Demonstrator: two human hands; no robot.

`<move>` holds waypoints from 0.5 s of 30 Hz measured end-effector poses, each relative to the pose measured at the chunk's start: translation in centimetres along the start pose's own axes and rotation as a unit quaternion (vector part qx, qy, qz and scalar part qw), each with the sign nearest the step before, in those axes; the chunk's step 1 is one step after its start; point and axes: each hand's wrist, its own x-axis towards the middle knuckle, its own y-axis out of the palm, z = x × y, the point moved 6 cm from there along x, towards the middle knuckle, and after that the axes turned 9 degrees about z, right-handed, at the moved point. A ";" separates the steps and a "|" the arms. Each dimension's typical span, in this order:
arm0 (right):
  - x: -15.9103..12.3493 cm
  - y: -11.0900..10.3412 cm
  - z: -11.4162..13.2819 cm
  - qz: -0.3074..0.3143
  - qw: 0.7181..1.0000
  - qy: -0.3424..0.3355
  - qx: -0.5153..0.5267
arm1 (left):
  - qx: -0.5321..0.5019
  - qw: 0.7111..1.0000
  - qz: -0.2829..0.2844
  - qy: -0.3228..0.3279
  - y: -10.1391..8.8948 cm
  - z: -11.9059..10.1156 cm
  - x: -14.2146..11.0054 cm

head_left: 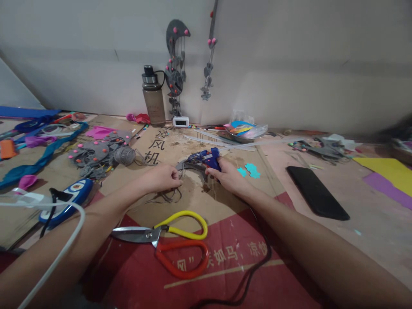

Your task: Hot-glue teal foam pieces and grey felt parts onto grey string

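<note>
While the right hand [229, 176] holds the glue gun [206, 158] crosswise, pointing leftward, the left hand [165, 177] pinches.

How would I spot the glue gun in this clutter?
Start with the big red-and-brown cardboard sheet. Beyond the scissors lying on it, the right hand holds the glue gun; its deep blue body stands out against the gray curved piece beside it.
</note>
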 end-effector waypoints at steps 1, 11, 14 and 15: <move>0.0 0.0 0.0 -0.001 1.000 0.000 -0.002 | -0.009 1.000 -0.006 -0.006 -0.2 0.1 0.0; 0.3 0.1 0.1 -0.001 1.000 -0.006 -0.003 | -0.044 0.985 -0.158 -0.043 -1.1 0.6 0.6; 0.3 0.2 0.1 -0.001 1.000 -0.008 -0.001 | -0.045 0.983 -0.174 -0.039 -0.7 0.7 0.9; 0.3 0.2 0.1 -0.001 1.000 -0.010 0.000 | -0.044 0.982 -0.178 -0.037 -0.7 0.7 0.9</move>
